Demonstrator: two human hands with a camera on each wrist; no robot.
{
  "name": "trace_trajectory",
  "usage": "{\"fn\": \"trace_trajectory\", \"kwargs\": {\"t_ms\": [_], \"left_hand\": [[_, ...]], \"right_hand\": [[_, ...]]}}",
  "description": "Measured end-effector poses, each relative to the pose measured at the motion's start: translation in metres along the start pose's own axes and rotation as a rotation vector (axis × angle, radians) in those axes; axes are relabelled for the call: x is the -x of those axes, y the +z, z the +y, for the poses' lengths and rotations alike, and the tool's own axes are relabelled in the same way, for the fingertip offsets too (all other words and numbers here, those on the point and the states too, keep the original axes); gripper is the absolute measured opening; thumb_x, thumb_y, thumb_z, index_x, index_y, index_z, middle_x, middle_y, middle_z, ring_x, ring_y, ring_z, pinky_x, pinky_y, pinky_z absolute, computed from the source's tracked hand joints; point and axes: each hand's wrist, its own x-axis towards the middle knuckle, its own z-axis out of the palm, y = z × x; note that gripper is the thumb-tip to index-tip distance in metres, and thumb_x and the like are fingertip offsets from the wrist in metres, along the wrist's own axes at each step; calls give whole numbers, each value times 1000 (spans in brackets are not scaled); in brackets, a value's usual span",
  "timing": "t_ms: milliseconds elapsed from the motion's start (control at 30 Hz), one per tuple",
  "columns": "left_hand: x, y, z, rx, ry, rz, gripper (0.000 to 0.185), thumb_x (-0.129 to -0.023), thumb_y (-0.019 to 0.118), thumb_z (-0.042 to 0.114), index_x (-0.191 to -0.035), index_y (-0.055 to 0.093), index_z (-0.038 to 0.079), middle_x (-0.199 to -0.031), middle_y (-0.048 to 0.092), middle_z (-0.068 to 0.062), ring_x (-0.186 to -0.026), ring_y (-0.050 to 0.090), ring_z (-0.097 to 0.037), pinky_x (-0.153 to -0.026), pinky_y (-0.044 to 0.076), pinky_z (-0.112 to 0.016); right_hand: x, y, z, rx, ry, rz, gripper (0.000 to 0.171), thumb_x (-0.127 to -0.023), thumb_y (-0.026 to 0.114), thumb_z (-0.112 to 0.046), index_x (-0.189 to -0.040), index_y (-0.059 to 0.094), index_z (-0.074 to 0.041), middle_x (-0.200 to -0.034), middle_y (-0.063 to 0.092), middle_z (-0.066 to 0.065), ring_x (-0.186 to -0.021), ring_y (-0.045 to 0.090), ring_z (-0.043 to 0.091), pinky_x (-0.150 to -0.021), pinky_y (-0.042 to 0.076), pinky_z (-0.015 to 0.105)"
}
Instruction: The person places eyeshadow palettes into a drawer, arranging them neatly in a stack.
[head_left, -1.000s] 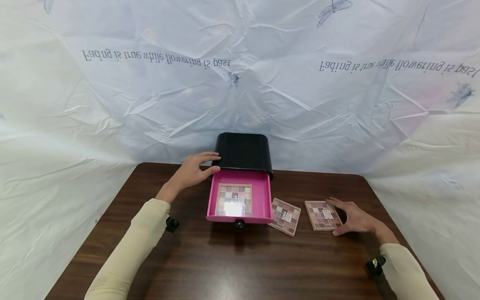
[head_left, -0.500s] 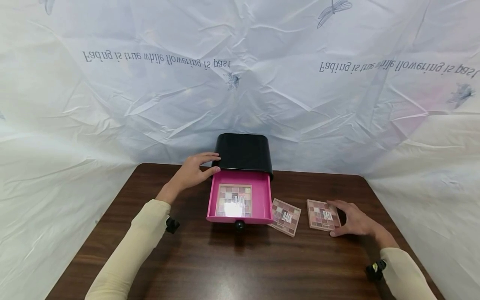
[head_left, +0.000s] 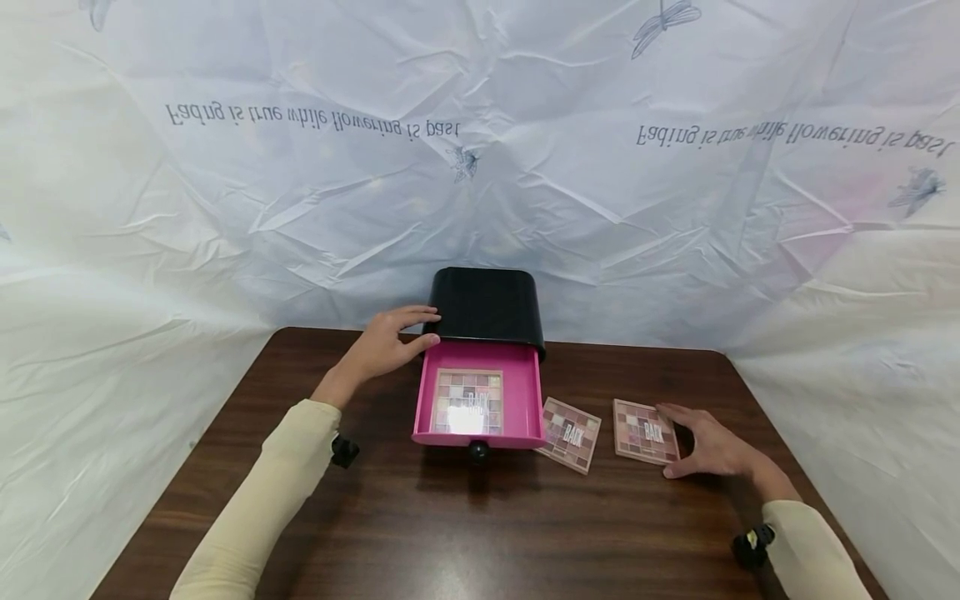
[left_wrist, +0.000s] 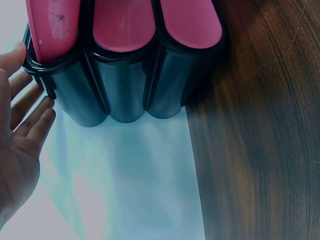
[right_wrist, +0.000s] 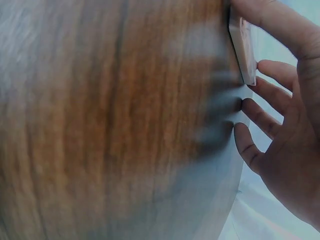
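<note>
Pink against its black case (head_left: 487, 304), the drawer (head_left: 480, 400) stands pulled out toward the person with one eyeshadow palette (head_left: 468, 401) lying flat inside it, and the left hand (head_left: 386, 343) rests with straight, relaxed fingers against the case's left side at the drawer's back corner, steadying it. Two more palettes lie on the table to the right of the drawer: the middle palette (head_left: 572, 433) just beside the drawer's front corner, and the far-right palette (head_left: 646, 431), which the right hand (head_left: 712, 450) touches along its right edge, thumb at one corner and fingers spread by the other; the right wrist view shows the thumb against its edge (right_wrist: 242, 50), but I cannot tell whether it is truly pinched or only touched. To lift it well, I judge the fingers should get under the thin edge and tip it up before closing, since it lies flat on a smooth top, and the left hand should keep the case from sliding. Dark brown wood-grain covers the table (head_left: 450, 533), and a crinkled pale sheet (head_left: 300, 208) printed with dragonflies and a line of script hangs behind and at both sides
</note>
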Motion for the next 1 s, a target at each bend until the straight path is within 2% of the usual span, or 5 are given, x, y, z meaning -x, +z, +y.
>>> {"fn": "trace_trajectory", "kwargs": {"t_ms": [200, 333, 700, 1000], "left_hand": [[0, -1, 1, -3, -10, -10, 50, -98, 70, 40, -139, 65, 13, -145, 59, -9, -136, 54, -31, -111, 43, -53], [0, -2, 0, -5, -19, -16, 51, -98, 69, 43, -140, 64, 14, -146, 59, -8, -136, 53, -31, -111, 43, -53], [1, -2, -1, -5, -9, -12, 50, -98, 69, 42, -139, 65, 14, -146, 59, -8, -134, 56, -30, -109, 45, -53], [0, 0, 0, -9, -6, -9, 50, -98, 69, 42, -139, 65, 14, -145, 59, -8, -135, 55, -30, -110, 44, -52]], "right_hand": [[1, -1, 0, -11, 27, -10, 111, -71, 92, -52, -152, 42, 7, -148, 45, 35, -133, 44, 57, -99, 42, 70], [2, -1, -1, 11, 76, 3, 110, -72, 89, -56, -152, 43, 3, -148, 45, 35, -133, 42, 58, -98, 42, 71], [1, -5, -11, 32, 135, 76, 108, -74, 87, -56, -153, 42, 1, -151, 40, 37, -135, 39, 59, -97, 41, 73], [-2, -18, -36, 29, 141, 170, 110, -74, 89, -53, -156, 38, 0, -155, 37, 32, -139, 34, 57, -98, 38, 76]]}}
